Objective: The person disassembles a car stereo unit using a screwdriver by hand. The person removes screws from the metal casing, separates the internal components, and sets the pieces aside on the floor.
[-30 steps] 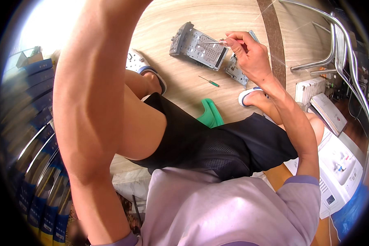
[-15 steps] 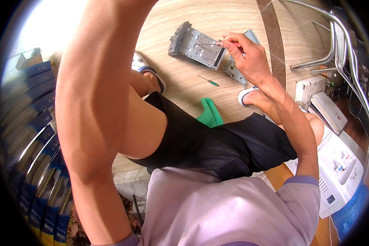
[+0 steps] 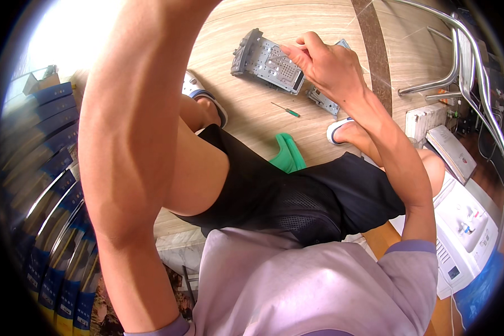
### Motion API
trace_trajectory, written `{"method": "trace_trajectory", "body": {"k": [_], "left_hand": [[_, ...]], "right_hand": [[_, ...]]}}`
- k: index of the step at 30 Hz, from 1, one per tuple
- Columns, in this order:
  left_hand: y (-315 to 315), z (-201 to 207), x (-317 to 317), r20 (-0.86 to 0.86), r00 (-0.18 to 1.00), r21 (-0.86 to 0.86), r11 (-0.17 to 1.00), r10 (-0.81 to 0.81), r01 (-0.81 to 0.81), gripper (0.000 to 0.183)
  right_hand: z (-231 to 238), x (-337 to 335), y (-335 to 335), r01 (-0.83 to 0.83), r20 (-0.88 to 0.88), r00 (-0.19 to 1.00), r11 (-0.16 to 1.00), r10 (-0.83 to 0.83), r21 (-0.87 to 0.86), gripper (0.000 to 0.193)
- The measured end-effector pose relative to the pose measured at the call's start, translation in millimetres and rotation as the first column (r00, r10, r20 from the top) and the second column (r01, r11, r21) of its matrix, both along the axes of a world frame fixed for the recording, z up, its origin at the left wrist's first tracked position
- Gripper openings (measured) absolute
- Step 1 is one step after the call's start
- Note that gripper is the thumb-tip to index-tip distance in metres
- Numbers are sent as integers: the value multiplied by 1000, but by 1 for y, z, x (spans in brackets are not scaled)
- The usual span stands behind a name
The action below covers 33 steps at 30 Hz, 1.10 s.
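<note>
My left arm (image 3: 134,123) rises past the upper edge, so the left hand is out of view. My right hand (image 3: 330,67) hovers over the floor in front of me, thumb and fingers closed in a pinch. A thin silver tool showed in this pinch a moment before; the hand now mostly hides it. Just left of the fingertips lies a car stereo (image 3: 260,59), a grey metal case with holes and a darker knobbed front. Beneath the hand a flat metal panel (image 3: 323,102) is partly covered. A small screwdriver with a green handle (image 3: 291,112) lies nearer to me.
A green plastic piece (image 3: 288,154) stands between my legs. Chrome chair legs (image 3: 459,61) reach in at the upper right. A white appliance (image 3: 465,229) stands at my right. Blue boxes (image 3: 53,129) are stacked along the left.
My right hand has turned and shifted slightly left and up, so its fingers now hide the silver tool and cover the stereo's right end. The things on the floor stay put.
</note>
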State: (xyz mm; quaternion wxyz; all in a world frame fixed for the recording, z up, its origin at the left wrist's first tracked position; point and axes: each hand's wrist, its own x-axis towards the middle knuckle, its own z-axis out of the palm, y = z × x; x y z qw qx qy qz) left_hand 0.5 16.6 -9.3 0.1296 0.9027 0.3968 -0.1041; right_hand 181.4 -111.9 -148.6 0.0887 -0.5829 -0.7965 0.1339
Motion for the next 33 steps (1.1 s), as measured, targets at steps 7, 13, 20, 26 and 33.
{"method": "trace_trajectory", "body": {"k": [7, 13, 20, 26, 33], "left_hand": [[-3, 1, -7, 18, 1000, 7, 1000, 24, -24, 31], [0, 0, -15, 31, 999, 17, 1000, 23, -23, 31], [3, 0, -20, 4, 999, -15, 999, 41, -41, 31], [2, -3, -21, 27, 999, 9, 1000, 22, -22, 32], [8, -5, -12, 21, 1000, -17, 1000, 10, -10, 30]], "right_hand": [[3, -10, 14, 95, -81, 992, 992, -101, -83, 42], [-10, -12, 21, -43, -64, 997, 999, 45, 30, 29], [4, 1, 31, -230, -13, 973, 965, 231, -123, 13], [11, 1, 27, -393, -6, 920, 919, 393, 29, 19], [7, -8, 22, -170, 89, 980, 981, 178, -95, 25]]}}
